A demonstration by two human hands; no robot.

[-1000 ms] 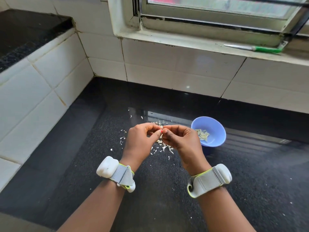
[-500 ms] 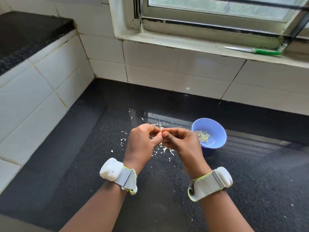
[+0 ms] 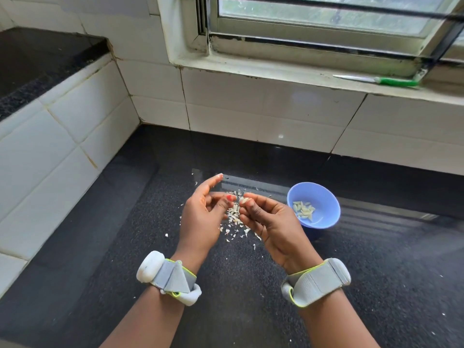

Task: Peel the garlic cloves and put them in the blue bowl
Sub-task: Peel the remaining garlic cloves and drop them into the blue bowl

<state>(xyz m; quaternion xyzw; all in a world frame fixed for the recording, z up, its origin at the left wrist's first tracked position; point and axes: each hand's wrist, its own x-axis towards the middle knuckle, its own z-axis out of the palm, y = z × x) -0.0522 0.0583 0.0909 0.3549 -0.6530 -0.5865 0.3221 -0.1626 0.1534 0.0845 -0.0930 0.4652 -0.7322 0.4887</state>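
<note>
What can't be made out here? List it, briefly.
- Head view: the garlic clove in the right hand is mostly hidden by the fingertips; peeled or not is unclear.
- The count of cloves in the blue bowl: too small.
- The left hand palm: turned away.

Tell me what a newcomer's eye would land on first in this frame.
The two hands meet mid-frame over the black counter: the right hand pinches a pale garlic clove at its fingertips, while the left hand is open beside it. Under them lies a scatter of white garlic skins. To the right stands the blue bowl with peeled cloves inside, and a green-handled knife lies on the window sill.
</note>
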